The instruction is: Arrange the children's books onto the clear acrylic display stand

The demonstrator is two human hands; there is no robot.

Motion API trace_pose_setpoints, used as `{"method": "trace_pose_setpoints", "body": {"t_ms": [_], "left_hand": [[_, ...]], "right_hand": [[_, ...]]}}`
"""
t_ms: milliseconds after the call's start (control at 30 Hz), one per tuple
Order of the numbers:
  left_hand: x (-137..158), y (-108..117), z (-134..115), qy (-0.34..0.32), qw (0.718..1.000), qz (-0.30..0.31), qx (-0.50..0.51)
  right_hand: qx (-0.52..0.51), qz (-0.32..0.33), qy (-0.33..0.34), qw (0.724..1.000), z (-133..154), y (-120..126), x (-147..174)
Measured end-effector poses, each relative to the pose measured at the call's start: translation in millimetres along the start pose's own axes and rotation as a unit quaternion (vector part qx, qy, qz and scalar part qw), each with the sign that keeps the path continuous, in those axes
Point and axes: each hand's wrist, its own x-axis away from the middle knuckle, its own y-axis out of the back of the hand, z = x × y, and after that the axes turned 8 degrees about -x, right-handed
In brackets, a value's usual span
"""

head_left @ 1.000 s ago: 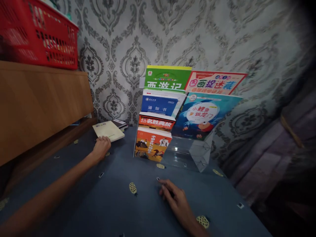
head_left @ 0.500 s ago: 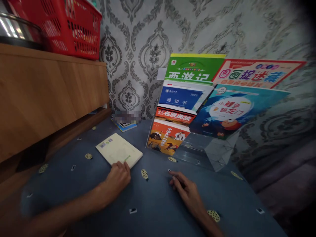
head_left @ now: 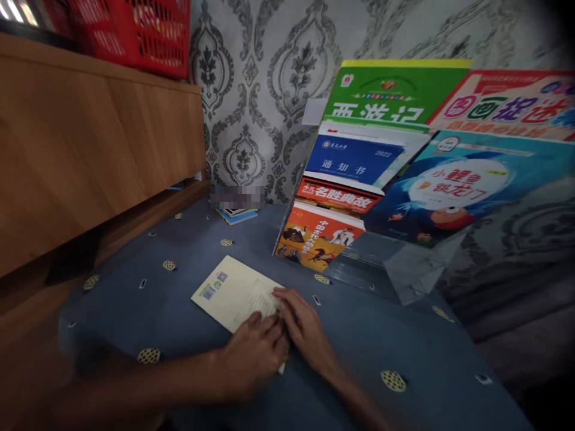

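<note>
A thin pale cream book (head_left: 236, 286) lies at an angle on the blue tablecloth, its barcode and QR code facing up at the far left end. My left hand (head_left: 257, 350) is closed over the near edge of this book, fingers curled onto the cover. From the right, my right hand (head_left: 306, 326) meets the book's right end, fingers bent against it and close to the left fingers. Both hands cover the near right corner, so the thumbs' exact hold is partly hidden.
A clear stand (head_left: 406, 272) holds several upright picture books, among them a green one (head_left: 395, 90) and a blue fish book (head_left: 453, 185). Some books (head_left: 242, 217) lie by the patterned wall. At left stands a wooden cabinet (head_left: 99, 131) with a red basket (head_left: 157, 36).
The cream book has come nearer and rightward with my left hand, and its barcode now shows. My right hand has moved left from the bare cloth onto the book. The view has shifted slightly.
</note>
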Motion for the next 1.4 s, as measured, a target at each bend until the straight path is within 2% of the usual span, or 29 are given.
{"method": "trace_pose_setpoints", "body": {"t_ms": [167,333,533,700,867,967,1133,1200,1300,1400], "left_hand": [[-9.3,-4.8,35.1,0.041,0.997,0.051,0.037],[-20.2,-10.5,64.0,0.107,0.989,0.087,0.051],[-17.4,-23.8,106.3,0.196,0.975,0.097,0.033],[-5.1,-24.0,135.1,0.257,0.962,0.085,0.03],[2.3,-31.2,143.8,0.273,0.959,0.066,0.045],[6.0,-42.8,147.2,0.27,0.959,0.052,0.067],[12.0,-60.9,156.1,0.264,0.958,0.031,0.108],[13.3,-63.4,158.8,0.263,0.957,0.022,0.12],[14.3,-62.6,160.8,0.263,0.956,0.01,0.132],[14.0,-60.4,161.3,0.266,0.953,0.001,0.142]], "right_hand": [[0.019,-0.015,0.001,1.0,-14.1,-9.8,-1.6],[0.047,0.008,0.013,0.999,-23.6,-11.3,2.1],[0.079,0.029,0.03,0.996,-29.5,-13.1,3.0],[0.084,0.039,0.036,0.995,-30.5,-11.5,3.0],[0.107,0.049,0.038,0.992,-31.7,-10.5,3.2],[0.144,0.076,0.037,0.986,-18.5,-17.8,-1.0],[0.187,0.212,0.03,0.959,25.7,-55.7,-29.1],[0.19,0.242,0.022,0.951,38.9,-72.2,-45.2],[0.189,0.252,-0.002,0.949,44.8,-85.7,-64.8],[0.199,0.241,-0.031,0.949,36.8,-82.0,-71.7]]}}
